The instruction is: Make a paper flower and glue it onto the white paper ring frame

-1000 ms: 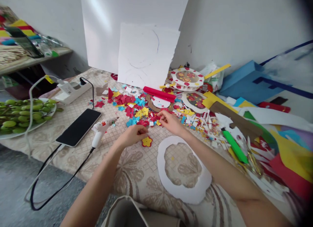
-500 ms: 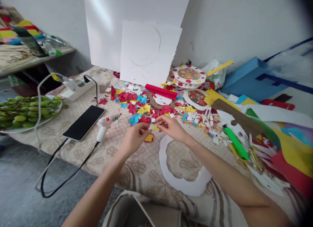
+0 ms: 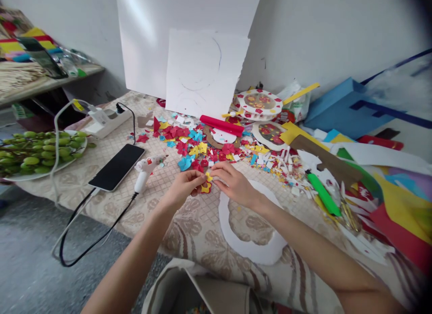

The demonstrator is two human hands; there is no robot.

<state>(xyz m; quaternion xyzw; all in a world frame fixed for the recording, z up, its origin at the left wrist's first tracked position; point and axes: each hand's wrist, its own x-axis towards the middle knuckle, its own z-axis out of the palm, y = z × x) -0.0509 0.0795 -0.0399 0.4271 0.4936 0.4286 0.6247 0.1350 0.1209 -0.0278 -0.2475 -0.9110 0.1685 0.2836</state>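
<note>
Between the fingertips of both hands is a small yellow paper flower. My left hand pinches it from the left, and the fingers of my right hand close on its right side. Just below it on the cloth lies a yellow paper flower with a red border, partly hidden by my hands. A white scalloped paper ring lies flat under my right wrist and forearm. Left of my left hand, a white hot glue gun rests on the table.
Cut paper flowers and scraps lie in a heap beyond my hands. A phone, a power strip and a plate of grapes are at left. At right lie a green-handled cutter, scissors and coloured sheets.
My hands have come closer together, and the right fingers now meet the left at the yellow flower. The view has shifted slightly.
</note>
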